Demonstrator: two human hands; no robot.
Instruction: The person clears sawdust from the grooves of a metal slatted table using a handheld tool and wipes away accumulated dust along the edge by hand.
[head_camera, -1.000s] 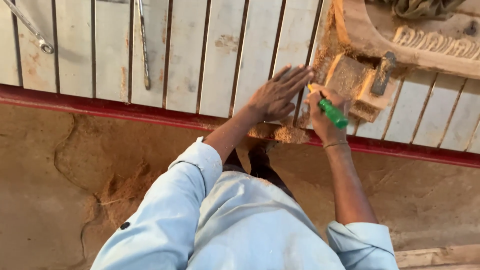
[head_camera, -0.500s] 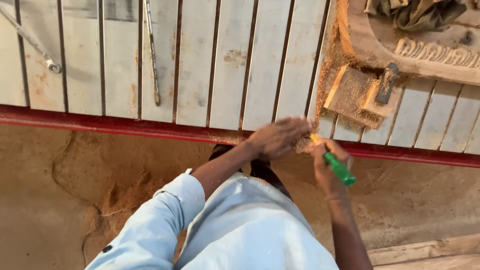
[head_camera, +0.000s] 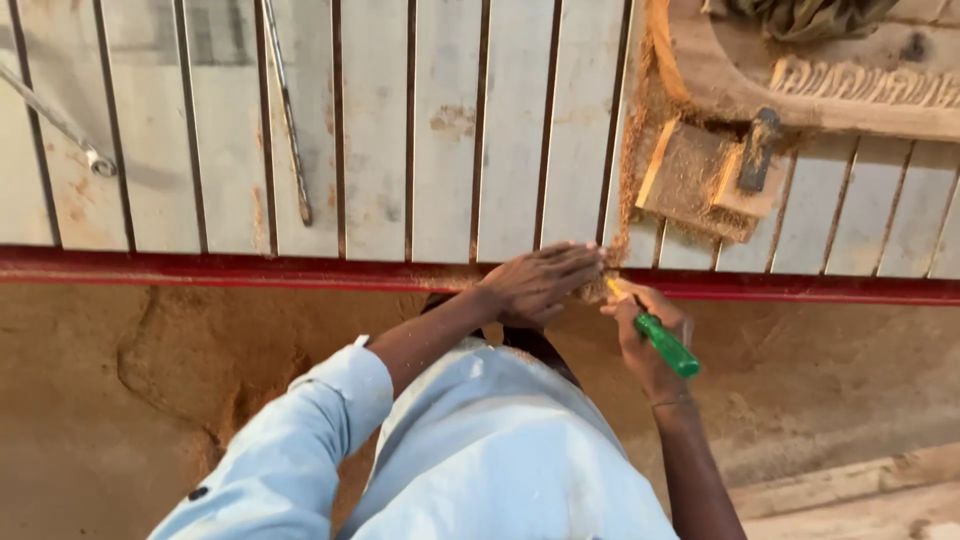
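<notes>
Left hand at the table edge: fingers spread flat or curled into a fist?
Spread flat. The left hand lies palm down, fingers extended over sawdust at the red table edge, beside the right hand gripping a green-handled tool.

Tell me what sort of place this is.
Most likely a woodcarving workshop. A carved wooden panel lies on a slatted workbench with sawdust heaped beside it, and the right hand grips a green-handled tool, with the left hand close alongside.

Single head view, steep downward, close over slatted workbench (head_camera: 375, 130) edge.
</notes>
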